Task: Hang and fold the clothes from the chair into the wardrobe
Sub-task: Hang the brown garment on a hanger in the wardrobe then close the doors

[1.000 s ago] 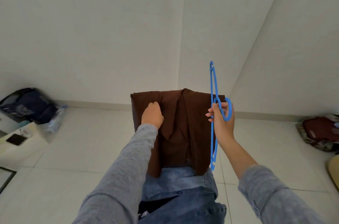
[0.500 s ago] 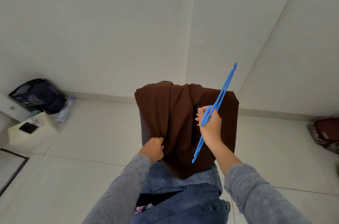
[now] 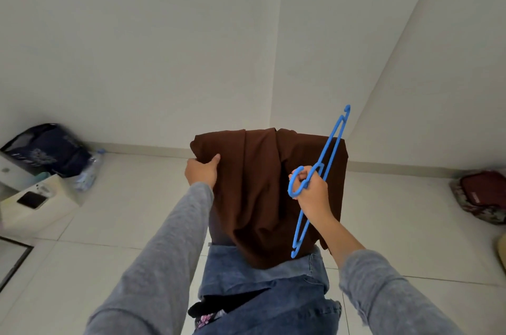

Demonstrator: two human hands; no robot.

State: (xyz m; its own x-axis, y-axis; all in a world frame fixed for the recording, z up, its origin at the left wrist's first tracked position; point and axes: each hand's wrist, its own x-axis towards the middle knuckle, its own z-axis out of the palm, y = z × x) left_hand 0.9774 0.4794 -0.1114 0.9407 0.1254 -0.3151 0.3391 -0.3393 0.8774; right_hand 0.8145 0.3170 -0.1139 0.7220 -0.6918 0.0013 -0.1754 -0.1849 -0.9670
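The brown cloth [image 3: 260, 184] hangs over the back of the chair [image 3: 219, 233]; it is plain and dark brown, with soft folds running down it; its top edge is bunched into a little peak in the middle, and its bottom edge hangs down over the jeans [image 3: 262, 280]. The left hand [image 3: 201, 173] grips the cloth near its top left corner, thumb on the front; the right hand [image 3: 312, 192] is closed round a blue hanger [image 3: 332, 142], held in front of the right side of the cloth; the hanger is thin plastic and tilted, its top end up to the right and its other end down by the jeans; its round hook curls out past the fingers to the left. The jeans are blue and lie in a heap on the chair, under the cloth; a dark bit of flowered cloth [image 3: 208, 315] peeks out below them. Both sleeves are grey. On the white floor [image 3: 123, 238] far to the left sit a dark bag [image 3: 46, 148], a bottle [image 3: 89, 173] and a white box [image 3: 54, 206] with a phone [image 3: 31, 199] on it; far to the right lies a red bag [image 3: 484, 195].
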